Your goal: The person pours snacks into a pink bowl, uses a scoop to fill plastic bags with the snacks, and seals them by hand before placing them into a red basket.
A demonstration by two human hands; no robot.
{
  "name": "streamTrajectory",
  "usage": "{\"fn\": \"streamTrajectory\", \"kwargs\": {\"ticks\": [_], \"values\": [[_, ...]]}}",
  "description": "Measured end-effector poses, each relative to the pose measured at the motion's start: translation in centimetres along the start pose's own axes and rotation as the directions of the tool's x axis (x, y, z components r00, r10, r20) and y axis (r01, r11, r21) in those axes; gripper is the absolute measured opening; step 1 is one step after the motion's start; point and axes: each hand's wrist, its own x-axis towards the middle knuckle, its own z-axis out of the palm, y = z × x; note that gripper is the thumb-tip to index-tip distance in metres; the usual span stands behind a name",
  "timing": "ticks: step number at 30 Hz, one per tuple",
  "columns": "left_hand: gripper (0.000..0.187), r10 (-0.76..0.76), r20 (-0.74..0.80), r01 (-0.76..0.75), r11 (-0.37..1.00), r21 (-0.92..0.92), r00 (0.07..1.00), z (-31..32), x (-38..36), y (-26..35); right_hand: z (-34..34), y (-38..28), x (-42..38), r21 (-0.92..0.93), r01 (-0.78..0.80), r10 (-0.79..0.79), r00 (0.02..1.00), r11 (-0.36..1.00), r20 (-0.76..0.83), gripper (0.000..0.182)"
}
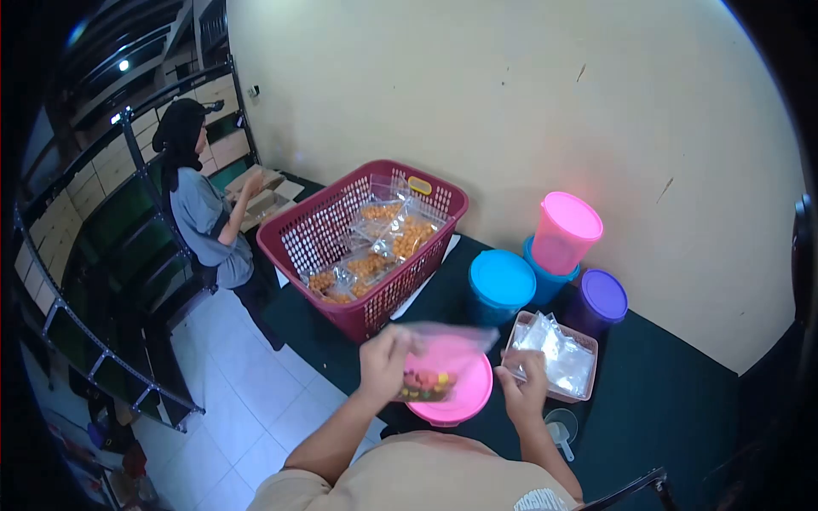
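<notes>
Pinched in my left hand [383, 366] is a clear plastic bag [456, 341], tilted, with small red, yellow and green pieces [428, 385] gathered at its bottom. The bag hangs over a round pink tub [471, 396], hiding part of it. My right hand [526, 383] is at the near left edge of a pink tray [582, 394] with flat clear bags [567, 362] in it. Its thumb and fingers are curled together; whatever they hold, if anything, I cannot make out. A clear scoop [560, 433] lies just right of my right wrist.
A maroon laundry basket [362, 319] with bagged orange snacks [413, 234] stands at the back left. Behind the tray are a blue-lidded tub [503, 279], a pink tub [569, 230] stacked on a blue one, and a purple-lidded tub [604, 295]. A person [204, 213] works at the far left.
</notes>
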Motion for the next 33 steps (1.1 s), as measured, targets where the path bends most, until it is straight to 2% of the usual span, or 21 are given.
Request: {"fn": "streamTrajectory", "kwargs": {"ticks": [1, 2, 3, 4, 5, 7, 9, 12, 13, 14, 15, 18, 20, 22, 23, 24, 25, 26, 28, 32, 33], "values": [[0.026, -0.139, -0.001, 0.138, 0.99, 0.021, 0.99, -0.3, 0.7, -0.3, 1.6, 0.2, 0.1, 0.218, -0.085, 0.07, 0.995, 0.972, 0.077, 0.048], [0.025, -0.313, 0.017, 0.313, 0.946, -0.086, 0.95, -0.6, 1.3, -0.9, 3.0, 0.3, 0.0, 0.316, -0.264, 0.167, 0.938, 0.911, 0.303, 0.073], [0.025, -0.402, -0.005, 0.389, 0.89, -0.239, 0.916, -0.6, 1.6, -2.4, 4.7, 1.1, -0.4, 0.315, -0.351, 0.178, 0.867, 0.882, 0.466, 0.081], [0.025, -0.484, -0.014, 0.441, 0.81, -0.387, 0.875, -0.7, 1.9, -3.7, 6.2, 1.2, -0.7, 0.435, -0.489, 0.17, 0.788, 0.756, 0.591, 0.078], [0.025, -0.484, -0.019, 0.441, 0.812, -0.383, 0.875, -1.4, 2.0, -4.7, 7.1, 1.6, -0.6, 0.372, -0.487, 0.166, 0.755, 0.79, 0.635, 0.076], [0.028, -0.603, 0.148, 0.585, 0.638, -0.501, 0.784, -3.0, 2.3, -5.2, 8.2, 2.0, -0.2, 0.31, -0.48, 0.161, 0.715, 0.82, 0.68, 0.074], [0.032, -0.609, 0.116, 0.569, 0.633, -0.526, 0.784, -3.1, 2.2, -4.9, 8.6, 2.4, 0.2, 0.383, -0.688, 0.132, 0.57, 0.617, 0.811, 0.066], [0.041, -0.578, 0.144, 0.549, 0.624, -0.556, 0.803, -4.0, 2.3, -4.8, 9.9, 5.2, -0.1, 0.379, -0.808, 0.233, 0.517, 0.451, 0.823, 0.056], [0.048, -0.597, 0.149, 0.575, 0.627, -0.526, 0.788, -4.3, 2.3, -4.8, 10.0, 3.8, 0.1, 0.725, -0.678, 0.359, 0.711, 0.122, 0.604, 0.046], [0.055, -0.615, 0.15, 0.597, 0.63, -0.497, 0.774, -4.8, 2.5, -4.9, 10.1, 5.0, 1.3, 0.877, -0.471, 0.46, 0.761, -0.093, 0.457, 0.036], [0.057, -0.59, 0.219, 0.62, 0.657, -0.43, 0.777, -5.7, 2.5, -5.7, 9.3, 7.6, 1.8, 0.904, -0.371, 0.62, 0.664, -0.214, 0.419, 0.026], [0.049, -0.616, 0.347, 0.707, 0.609, -0.359, 0.707, -7.7, 2.9, -6.3, 8.8, 7.6, 2.7, 0.844, -0.535, 0.534, 0.705, -0.033, 0.467, 0.021], [0.048, -0.622, 0.409, 0.744, 0.575, -0.339, 0.667, -9.1, 3.8, -6.3, 9.2, 5.0, 3.9, 0.882, -0.472, 0.624, 0.689, -0.001, 0.37, 0.025], [0.05, -0.513, 0.551, 0.734, 0.6, -0.317, 0.658, -10.4, 5.2, -6.4, 10.8, 4.3, 4.7, 0.912, -0.409, 0.634, 0.711, 0.022, 0.304, 0.037], [0.054, -0.519, 0.58, 0.755, 0.587, -0.292, 0.628, -11.1, 6.2, -6.4, 11.9, 3.5, 4.9, 0.826, -0.553, 0.543, 0.73, 0.114, 0.414, 0.044], [0.054, -0.519, 0.587, 0.76, 0.583, -0.289, 0.621, -11.8, 7.6, -6.5, 13.0, 1.7, 5.4, 0.712, -0.667, 0.458, 0.714, 0.218, 0.529, 0.051], [0.055, -0.513, 0.601, 0.757, 0.598, -0.262, 0.613, -12.6, 8.9, -6.6, 13.9, -0.3, 6.6, 0.665, -0.718, 0.298, 0.693, 0.205, 0.656, 0.059], [0.056, -0.507, 0.616, 0.755, 0.613, -0.234, 0.603, -13.5, 10.0, -7.0, 16.7, -2.0, 7.3, 0.666, -0.7, 0.405, 0.705, 0.26, 0.583, 0.059], [0.055, -0.5, 0.593, 0.747, 0.598, -0.291, 0.631, -15.3, 12.7, -7.7, 20.8, -2.6, 9.2, 0.593, -0.724, 0.324, 0.688, 0.352, 0.649, 0.058], [0.043, -0.512, 0.489, 0.683, 0.674, -0.282, 0.707, -19.4, 18.2, -11.0, 28.2, -4.4, 13.5, 0.588, -0.71, 0.27, 0.697, 0.387, 0.664, 0.056], [0.042, -0.524, 0.485, 0.691, 0.668, -0.277, 0.701, -20.4, 19.0, -12.6, 29.4, -4.8, 14.4, 0.597, -0.739, 0.306, 0.674, 0.314, 0.673, 0.057]]}}
